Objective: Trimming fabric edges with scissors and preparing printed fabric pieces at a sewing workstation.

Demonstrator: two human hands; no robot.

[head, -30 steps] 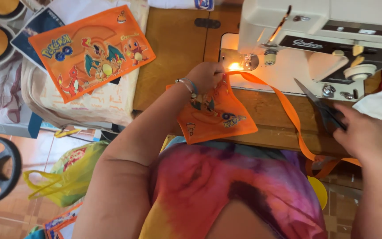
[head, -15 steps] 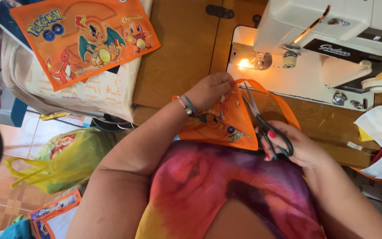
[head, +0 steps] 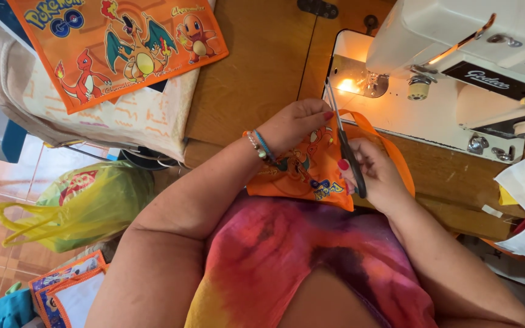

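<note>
My left hand (head: 296, 124) grips the top edge of a small orange printed fabric bag (head: 302, 176) that lies at the table's near edge, against my body. My right hand (head: 375, 173) holds black-handled scissors (head: 343, 140), their blades pointing up toward the lit needle area and lying along the bag's upper edge beside my left fingers. An orange strap (head: 390, 149) loops from the bag around behind my right hand. Beaded bracelets circle my left wrist.
A white sewing machine (head: 457, 67) with its lamp on stands at the right on the wooden table (head: 250, 73). A larger orange printed cloth (head: 123, 45) lies on cream fabric at upper left. A yellow-green plastic bag (head: 86, 203) sits on the floor. White and orange cloth lies at the far right.
My right hand has brought the scissors from the right side in to the bag, blades now at its top edge. The view has shifted closer and to the right.
</note>
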